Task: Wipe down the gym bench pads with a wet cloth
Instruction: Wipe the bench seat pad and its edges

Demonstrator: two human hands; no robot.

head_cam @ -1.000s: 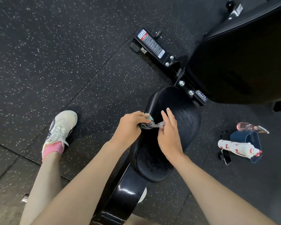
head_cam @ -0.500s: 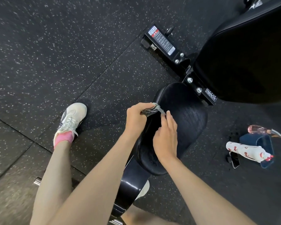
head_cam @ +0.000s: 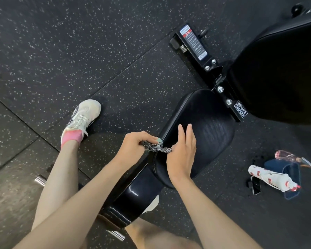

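One cloth (head_cam: 158, 148) | speckled black-white, twisted | held between left hand (head_cam: 133, 148), right hand (head_cam: 182, 156)

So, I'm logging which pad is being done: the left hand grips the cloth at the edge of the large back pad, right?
No: the head view shows the left hand grips the cloth at the edge of the small seat pad, not the large back pad.

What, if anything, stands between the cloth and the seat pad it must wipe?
Nothing visible does. The left hand grips the cloth, its other end reaching the right hand, right at the seat pad's left edge.
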